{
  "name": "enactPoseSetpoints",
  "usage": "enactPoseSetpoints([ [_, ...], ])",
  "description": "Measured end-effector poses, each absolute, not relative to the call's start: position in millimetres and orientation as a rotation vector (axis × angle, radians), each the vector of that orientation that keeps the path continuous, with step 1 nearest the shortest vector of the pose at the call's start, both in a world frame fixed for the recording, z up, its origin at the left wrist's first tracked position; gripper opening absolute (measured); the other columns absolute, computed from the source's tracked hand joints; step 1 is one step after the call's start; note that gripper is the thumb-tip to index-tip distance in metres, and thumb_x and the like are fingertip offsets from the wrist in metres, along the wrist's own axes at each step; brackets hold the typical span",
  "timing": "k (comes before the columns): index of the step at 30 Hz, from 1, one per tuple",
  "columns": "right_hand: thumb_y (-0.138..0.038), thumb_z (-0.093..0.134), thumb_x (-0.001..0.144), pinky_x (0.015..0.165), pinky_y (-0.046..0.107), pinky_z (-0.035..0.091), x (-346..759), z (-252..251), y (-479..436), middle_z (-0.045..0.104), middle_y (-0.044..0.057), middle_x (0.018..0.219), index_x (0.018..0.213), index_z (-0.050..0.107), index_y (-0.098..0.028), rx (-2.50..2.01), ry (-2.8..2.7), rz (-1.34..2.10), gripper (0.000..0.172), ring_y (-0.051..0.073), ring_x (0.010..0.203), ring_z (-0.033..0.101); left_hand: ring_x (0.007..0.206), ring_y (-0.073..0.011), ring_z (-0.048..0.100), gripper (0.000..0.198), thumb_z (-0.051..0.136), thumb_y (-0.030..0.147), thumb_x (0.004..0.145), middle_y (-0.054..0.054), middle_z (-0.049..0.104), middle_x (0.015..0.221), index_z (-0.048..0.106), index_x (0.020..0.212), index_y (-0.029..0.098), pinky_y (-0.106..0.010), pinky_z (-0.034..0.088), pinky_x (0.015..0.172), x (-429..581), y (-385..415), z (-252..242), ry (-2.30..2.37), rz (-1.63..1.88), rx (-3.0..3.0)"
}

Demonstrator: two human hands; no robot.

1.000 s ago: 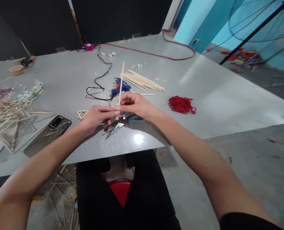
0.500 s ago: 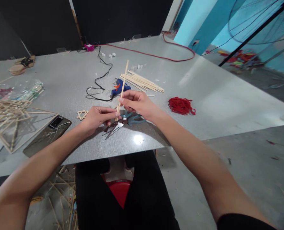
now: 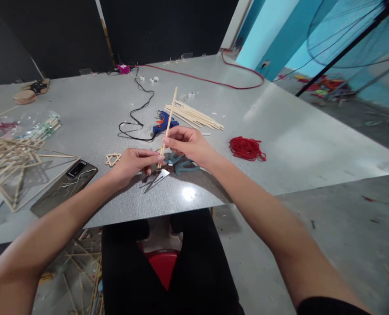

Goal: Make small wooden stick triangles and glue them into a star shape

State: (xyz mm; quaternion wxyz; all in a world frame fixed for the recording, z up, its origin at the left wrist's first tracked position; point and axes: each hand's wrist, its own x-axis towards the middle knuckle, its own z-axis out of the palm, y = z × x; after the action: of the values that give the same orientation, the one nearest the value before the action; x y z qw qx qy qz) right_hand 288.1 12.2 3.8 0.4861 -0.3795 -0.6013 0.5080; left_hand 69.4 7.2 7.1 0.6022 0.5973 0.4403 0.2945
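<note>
Thin pale wooden sticks [image 3: 172,109] stand nearly upright between my two hands, one of them reaching well above the others. My left hand [image 3: 137,162] pinches their lower ends between thumb and fingers. Higher up, my right hand [image 3: 186,142] grips the long stick; its fingertips are partly hidden. Below the hands lie grey-blue-handled scissors [image 3: 183,165], blades open on the table. A small star made of sticks [image 3: 113,159] rests left of my left hand. Behind the hands sits a blue glue gun [image 3: 163,122] with an orange trigger.
A pile of loose sticks [image 3: 197,114] lies beyond my right hand, and a bundle of red cord [image 3: 247,148] to its right. On the left are a phone [image 3: 68,183], a large stick frame [image 3: 13,162] and plastic packets [image 3: 43,124]. A black cable [image 3: 131,113] runs across the table.
Both hands keep their hold on the sticks in almost the same pose. The view has shifted very slightly; nothing else has visibly moved.
</note>
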Motion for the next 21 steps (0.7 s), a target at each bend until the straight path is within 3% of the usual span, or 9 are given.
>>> enactPoseSetpoints([
  [21, -0.063, 0.086, 0.079, 0.052, 0.029, 0.033, 288.9, 5.1, 10.7, 0.061, -0.003, 0.075, 0.091, 0.067, -0.023, -0.916, -1.513, 1.215, 0.046, 0.010, 0.059, 0.042, 0.052, -0.0067, 0.051, 0.033, 0.092, 0.048, 0.077, -0.011, 0.083, 0.099, 0.088, 0.097, 0.021, -0.026, 0.043, 0.053, 68.9, 7.0, 7.1, 1.003, 0.654, 1.398],
])
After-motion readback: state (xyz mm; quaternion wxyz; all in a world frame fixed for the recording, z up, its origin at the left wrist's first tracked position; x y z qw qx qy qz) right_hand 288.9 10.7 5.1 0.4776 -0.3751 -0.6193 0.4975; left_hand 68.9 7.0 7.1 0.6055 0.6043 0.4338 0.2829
